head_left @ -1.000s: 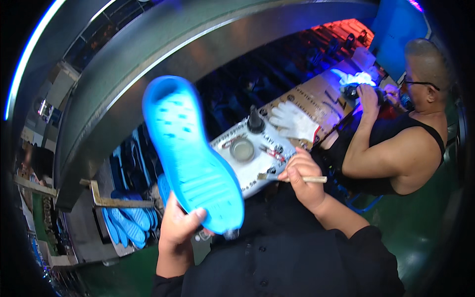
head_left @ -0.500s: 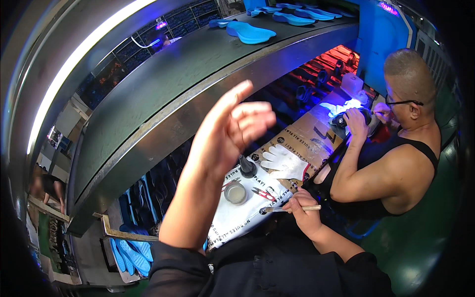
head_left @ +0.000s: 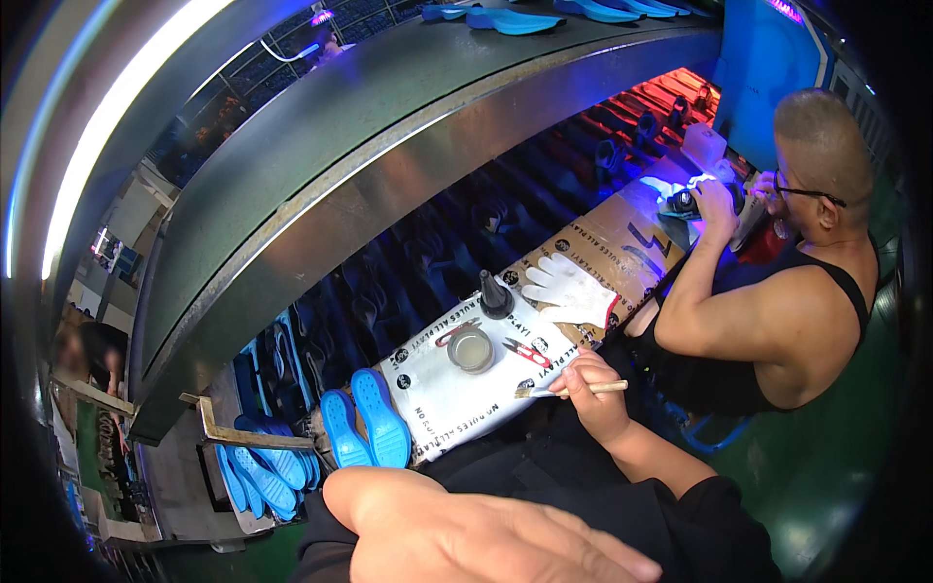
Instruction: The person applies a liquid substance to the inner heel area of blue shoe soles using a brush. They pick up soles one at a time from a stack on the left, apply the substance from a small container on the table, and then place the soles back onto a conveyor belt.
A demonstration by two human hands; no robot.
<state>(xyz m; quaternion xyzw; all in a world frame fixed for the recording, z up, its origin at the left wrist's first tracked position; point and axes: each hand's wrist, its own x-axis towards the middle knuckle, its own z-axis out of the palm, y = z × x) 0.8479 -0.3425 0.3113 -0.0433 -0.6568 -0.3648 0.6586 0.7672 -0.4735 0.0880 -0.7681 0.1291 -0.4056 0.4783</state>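
Note:
My right hand (head_left: 591, 391) pinches a small brush (head_left: 612, 386) with a pale wooden handle, its bristles pointing left over the white sheet's edge. Low in front of my body, my left hand (head_left: 476, 534) shows its back, fingers stretched to the right and holding nothing. On the white printed sheet (head_left: 452, 413) stand a round jar (head_left: 471, 349) of cloudy liquid and a black nozzle bottle (head_left: 496, 295). Red-handled snips (head_left: 530, 354) lie right of the jar, and a second red-handled tool (head_left: 453, 332) is partly hidden behind it. Two blue shoe soles (head_left: 364, 423) rest at the sheet's left end.
A white glove (head_left: 569, 289) lies on the cardboard (head_left: 622, 233) beyond the sheet. At the right, a co-worker (head_left: 768, 311) handles a dark item under violet light. A conveyor (head_left: 321, 194) carrying blue soles runs across behind. More blue soles (head_left: 262, 476) are stacked at lower left.
My left hand has come down from above the table to low before my body, uncovering the two blue soles. My right hand keeps the brush. The view has shifted slightly.

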